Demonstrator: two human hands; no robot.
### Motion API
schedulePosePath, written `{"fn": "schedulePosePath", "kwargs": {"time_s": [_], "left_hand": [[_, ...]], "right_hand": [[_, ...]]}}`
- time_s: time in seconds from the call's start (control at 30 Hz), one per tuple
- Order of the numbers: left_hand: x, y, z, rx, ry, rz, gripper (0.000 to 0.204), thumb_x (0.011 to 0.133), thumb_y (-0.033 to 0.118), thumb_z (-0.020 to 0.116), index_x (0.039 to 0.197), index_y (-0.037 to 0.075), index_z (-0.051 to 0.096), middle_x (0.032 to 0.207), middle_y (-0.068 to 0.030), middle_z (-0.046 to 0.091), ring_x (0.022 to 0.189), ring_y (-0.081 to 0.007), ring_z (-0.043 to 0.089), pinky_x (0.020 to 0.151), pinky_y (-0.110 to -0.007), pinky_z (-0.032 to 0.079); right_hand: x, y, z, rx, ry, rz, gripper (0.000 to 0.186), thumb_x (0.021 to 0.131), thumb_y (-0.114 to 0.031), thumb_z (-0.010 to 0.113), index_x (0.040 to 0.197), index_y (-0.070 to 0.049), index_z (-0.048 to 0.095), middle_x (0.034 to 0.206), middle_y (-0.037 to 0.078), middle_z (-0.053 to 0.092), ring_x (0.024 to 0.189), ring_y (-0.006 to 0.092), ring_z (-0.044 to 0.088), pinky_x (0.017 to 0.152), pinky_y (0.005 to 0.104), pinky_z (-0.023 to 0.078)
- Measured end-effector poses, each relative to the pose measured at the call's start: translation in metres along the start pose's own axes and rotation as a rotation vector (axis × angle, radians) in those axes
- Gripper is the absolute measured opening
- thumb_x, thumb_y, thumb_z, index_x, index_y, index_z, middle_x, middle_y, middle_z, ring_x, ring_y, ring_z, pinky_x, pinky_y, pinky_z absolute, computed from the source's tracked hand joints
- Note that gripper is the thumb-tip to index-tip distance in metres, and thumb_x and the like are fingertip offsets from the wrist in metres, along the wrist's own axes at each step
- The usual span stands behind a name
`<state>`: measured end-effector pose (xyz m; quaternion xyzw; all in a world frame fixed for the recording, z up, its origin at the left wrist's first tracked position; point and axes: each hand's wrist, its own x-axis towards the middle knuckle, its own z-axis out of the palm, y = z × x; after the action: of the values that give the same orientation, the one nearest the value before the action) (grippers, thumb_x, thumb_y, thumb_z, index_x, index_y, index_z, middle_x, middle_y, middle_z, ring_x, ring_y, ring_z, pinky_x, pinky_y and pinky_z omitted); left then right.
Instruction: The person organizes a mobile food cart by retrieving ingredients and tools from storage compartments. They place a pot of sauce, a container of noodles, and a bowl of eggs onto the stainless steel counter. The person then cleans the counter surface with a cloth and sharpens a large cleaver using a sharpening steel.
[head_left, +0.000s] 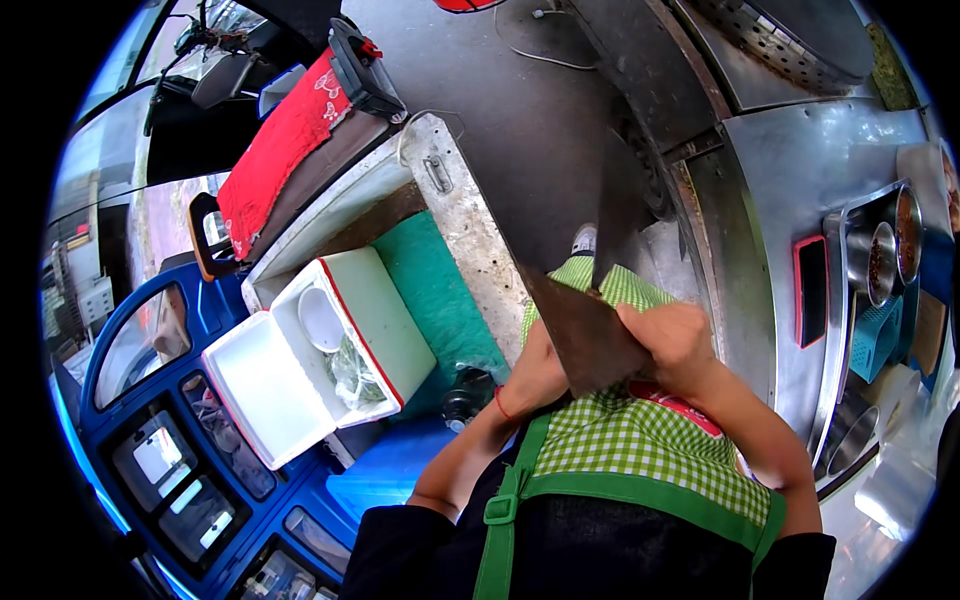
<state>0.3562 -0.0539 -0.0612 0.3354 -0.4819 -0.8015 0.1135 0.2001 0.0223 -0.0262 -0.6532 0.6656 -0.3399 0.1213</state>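
Both hands are in front of my green-and-white checked apron point(610, 445), close to my waist. A dark brown, flat, sheet-like thing point(590, 340) stands between them; its kind is unclear. My left hand point(540, 368), with a red cord on the wrist, is at its left edge, the fingers hidden behind it. At its right edge my right hand point(675, 345) is closed, thumb uppermost. What the right hand grips, if anything, is hidden. Below that hand, a red-and-white patch shows on the apron.
To my left, an open white foam box point(390, 320) holds a bowl and a plastic bag of greens. It stands in a worn cart bed point(470, 215) with a green lining. On the right metal counter point(780, 180) lie a red-edged phone point(811, 290) and a tray with metal bowls.
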Motion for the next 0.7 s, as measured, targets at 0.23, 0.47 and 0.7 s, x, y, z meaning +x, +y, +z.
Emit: {"fn": "schedulePosePath", "kwargs": {"time_s": [0.23,0.47,0.7], "left_hand": [[0.008,0.034,0.001,0.269,-0.022,0.172,0.019,0.082,0.014,0.05,0.097,0.002,0.052,0.08,-0.0031,0.056,0.068,-0.0119,0.052,0.059,-0.028,0.042],[0.004,0.037,0.007,0.119,0.013,0.021,0.026,0.072,0.011,0.062,0.093,0.0,0.052,0.086,-0.0058,0.056,0.074,-0.0138,0.053,0.066,-0.027,0.043],[-0.008,0.036,0.005,0.461,-0.057,0.232,0.022,0.074,0.009,0.058,0.093,0.002,0.05,0.081,-0.0056,0.053,0.073,-0.0185,0.053,0.065,-0.03,0.043]], "right_hand": [[0.005,0.003,0.004,-0.008,0.0,0.001,0.027,0.062,-0.01,0.054,0.089,-0.007,0.056,0.05,0.001,0.04,0.043,0.0174,0.046,0.039,0.0309,0.036],[0.007,0.007,0.007,-0.046,-0.021,-0.024,0.025,0.062,-0.007,0.053,0.088,-0.005,0.057,0.05,0.002,0.04,0.043,0.0175,0.045,0.039,0.0307,0.034],[-0.001,-0.004,-0.002,-0.085,-0.087,-0.036,0.024,0.063,-0.008,0.053,0.087,-0.005,0.057,0.05,0.002,0.038,0.043,0.0165,0.044,0.039,0.0288,0.034]]}}
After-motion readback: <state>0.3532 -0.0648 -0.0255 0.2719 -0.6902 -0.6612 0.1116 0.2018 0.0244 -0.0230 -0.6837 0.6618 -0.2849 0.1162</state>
